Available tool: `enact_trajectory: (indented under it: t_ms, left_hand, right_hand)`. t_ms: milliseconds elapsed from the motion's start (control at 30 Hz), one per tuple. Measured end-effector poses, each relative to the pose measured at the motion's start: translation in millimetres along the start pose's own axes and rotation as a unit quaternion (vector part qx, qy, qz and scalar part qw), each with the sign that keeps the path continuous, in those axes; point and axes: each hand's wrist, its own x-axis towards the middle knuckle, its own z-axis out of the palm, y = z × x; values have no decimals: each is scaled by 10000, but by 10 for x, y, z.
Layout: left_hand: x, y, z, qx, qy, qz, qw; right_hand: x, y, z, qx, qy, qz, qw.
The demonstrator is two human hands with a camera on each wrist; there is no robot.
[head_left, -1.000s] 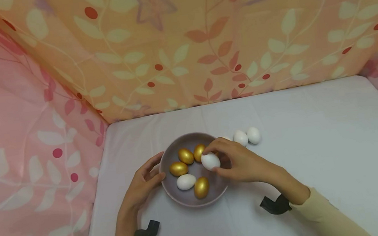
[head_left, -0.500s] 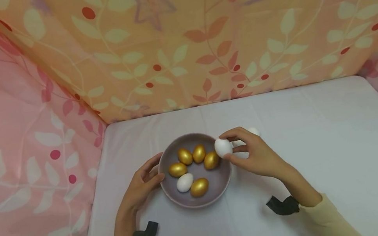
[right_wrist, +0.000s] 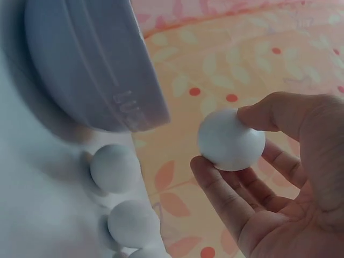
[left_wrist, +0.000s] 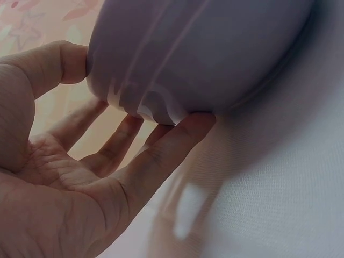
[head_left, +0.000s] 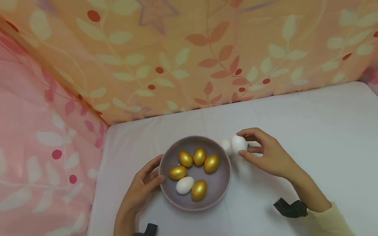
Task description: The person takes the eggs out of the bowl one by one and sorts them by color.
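My right hand [head_left: 267,153] pinches a white egg [head_left: 239,143] between thumb and fingertips, just off the right side of a mauve bowl [head_left: 217,187]. In the right wrist view that egg [right_wrist: 231,141] is held above the table, apart from the bowl wall [right_wrist: 86,64]. My left hand [head_left: 142,186] touches the bowl's left side. Its thumb and extended fingers [left_wrist: 161,156] rest against the outer wall in the left wrist view. Inside the bowl lie several gold eggs [head_left: 199,190] and one white egg [head_left: 184,185].
White eggs [right_wrist: 114,168] stand in a row on the table beside the bowl; in the head view one [head_left: 226,146] shows partly behind the bowl's rim. White cloth [head_left: 337,147] covers the table. Floral curtains [head_left: 174,56] hang behind and to the left.
My right hand has carried the white egg from over the bowl out to the right, past the rim. The white egg and a gold egg in the bowl have shifted slightly. The left hand stays put.
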Motion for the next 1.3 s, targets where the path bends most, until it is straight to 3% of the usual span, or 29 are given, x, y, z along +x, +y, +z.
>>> enact_trajectory:
  t_ms: [667,1300]
  left_hand:
    - [-1,-28,9,-21,-26,33,10000]
    - [26,-36,10,-72,-70,37,9999]
  right_hand:
    - [-17,233,-292,192,344,815,9959]
    - [-41,486,-475,-548,633,1116,9902]
